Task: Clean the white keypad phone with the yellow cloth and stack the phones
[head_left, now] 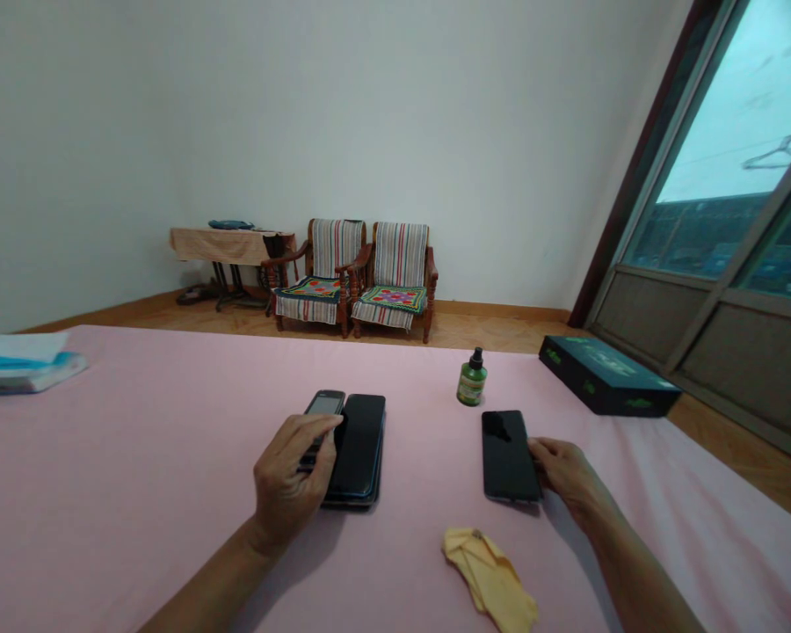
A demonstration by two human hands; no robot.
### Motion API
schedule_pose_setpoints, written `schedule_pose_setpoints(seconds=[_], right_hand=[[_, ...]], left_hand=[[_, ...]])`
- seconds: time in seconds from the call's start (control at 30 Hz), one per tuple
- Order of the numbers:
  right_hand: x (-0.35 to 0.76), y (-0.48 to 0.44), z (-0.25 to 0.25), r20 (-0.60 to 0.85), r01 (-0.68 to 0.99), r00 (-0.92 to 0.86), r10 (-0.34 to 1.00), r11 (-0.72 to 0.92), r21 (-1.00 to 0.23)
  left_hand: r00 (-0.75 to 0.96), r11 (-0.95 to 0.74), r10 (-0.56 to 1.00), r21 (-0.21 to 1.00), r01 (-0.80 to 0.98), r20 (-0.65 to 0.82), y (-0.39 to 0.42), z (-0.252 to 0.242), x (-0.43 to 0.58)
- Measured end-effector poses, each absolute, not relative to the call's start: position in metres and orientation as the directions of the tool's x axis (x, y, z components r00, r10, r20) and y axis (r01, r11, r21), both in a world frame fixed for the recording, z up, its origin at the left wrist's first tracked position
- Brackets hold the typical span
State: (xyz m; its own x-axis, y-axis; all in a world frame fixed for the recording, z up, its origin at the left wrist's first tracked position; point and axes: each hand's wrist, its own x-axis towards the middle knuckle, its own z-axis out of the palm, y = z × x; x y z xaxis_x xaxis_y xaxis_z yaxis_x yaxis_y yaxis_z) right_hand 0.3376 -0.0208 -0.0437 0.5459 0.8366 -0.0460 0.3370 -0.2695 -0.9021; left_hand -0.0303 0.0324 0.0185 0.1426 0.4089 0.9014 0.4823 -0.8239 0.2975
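My left hand (293, 475) curls over a grey keypad phone (328, 403), its fingers and thumb bent around that phone and covering much of the keys. Its fingertips reach the left edge of a black smartphone (362, 444), which lies close beside the keypad phone on what looks like another dark phone underneath. My right hand (567, 475) pinches the right edge of a second black smartphone (509, 457), whose dark screen faces up. Between my forearms lies a folded yellow cloth (491, 576). A green bottle with a black spray top (473, 380) stands upright behind the right phone.
A pink cloth (171, 422) covers the surface. At the far right lies a black box (606, 374) with green print, and at the left edge a white and blue packet (26, 369). Beyond are two wooden armchairs (395, 264) and a cloth-covered table (217, 244).
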Motion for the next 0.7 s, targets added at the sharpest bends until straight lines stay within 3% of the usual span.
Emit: schedule_pose_setpoints(seconds=[0.4,0.7], right_hand=[[0.326,-0.014,-0.034,-0.026,0.312,0.591,0.807,-0.258,-0.914],[0.251,-0.008,-0.003,-0.041,0.055,0.332,0.942,-0.062,-0.997]], left_hand=[[0.148,-0.827,0.406,0.294,0.479,0.902,0.032,0.019,-0.031],[0.139,-0.818,0.415,0.302,0.49,0.899,0.033,0.016,-0.032]])
